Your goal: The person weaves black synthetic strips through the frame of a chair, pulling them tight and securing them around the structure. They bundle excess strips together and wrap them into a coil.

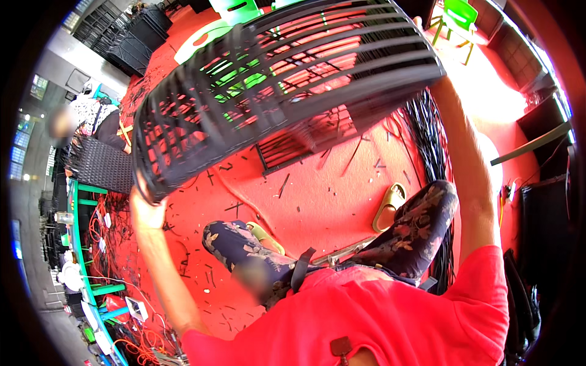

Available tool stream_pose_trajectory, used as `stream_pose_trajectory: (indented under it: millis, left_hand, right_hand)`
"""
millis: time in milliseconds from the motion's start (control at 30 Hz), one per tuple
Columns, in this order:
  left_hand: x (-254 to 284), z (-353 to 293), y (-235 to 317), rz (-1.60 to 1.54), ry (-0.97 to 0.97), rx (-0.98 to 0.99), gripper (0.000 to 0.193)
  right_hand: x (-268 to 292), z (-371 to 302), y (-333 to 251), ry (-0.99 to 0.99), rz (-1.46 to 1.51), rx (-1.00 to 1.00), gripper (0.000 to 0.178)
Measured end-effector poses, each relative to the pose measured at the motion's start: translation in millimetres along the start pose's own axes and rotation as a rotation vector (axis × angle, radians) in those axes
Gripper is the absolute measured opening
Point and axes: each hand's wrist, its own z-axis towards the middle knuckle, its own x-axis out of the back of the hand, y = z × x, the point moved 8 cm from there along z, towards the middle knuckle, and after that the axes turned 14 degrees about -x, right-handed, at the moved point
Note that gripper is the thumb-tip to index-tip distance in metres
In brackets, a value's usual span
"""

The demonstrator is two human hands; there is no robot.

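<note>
A large black, partly woven rattan frame [366, 96], perhaps a chair part, is lifted and tilted in front of me. Dark flat strips cross it with wide gaps, and the red floor shows through. At its lower left corner, my left hand [148, 210] is closed around the edge. My right hand [418, 23] grips the far right side; the frame hides most of it, and only a fingertip shows above the edge. The frame's left part is smeared by motion.
Cut black scraps litter the red floor [305, 210]. Long black strips [427, 134] hang or lie at right. A seated person [101, 119] is at left, near a dark woven piece [101, 161] and a green rack [76, 238]. A small green chair [459, 15] stands far right.
</note>
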Motion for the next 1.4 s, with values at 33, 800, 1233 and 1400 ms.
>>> stream_pose_trajectory:
  millis: [33,800,1233,1400]
  left_hand:
    - [-36,-15,-1,-0.177,-0.182,0.004,0.036]
    - [-334,-303,50,-0.742,-0.987,0.347,0.057]
    - [-299,-268,166,0.505,-0.748,-1.340,0.037]
    - [-356,-253,158,0.869,-0.910,-1.357,0.067]
  right_hand:
    - [7,5,-5,0.043,-0.016,-0.012,0.082]
    - [-121,-142,7,-0.851,0.242,-0.132,0.049]
    - [-7,-225,99,-0.461,0.543,-0.153,0.039]
    - [-3,-259,104,-0.714,0.523,-0.019,0.030]
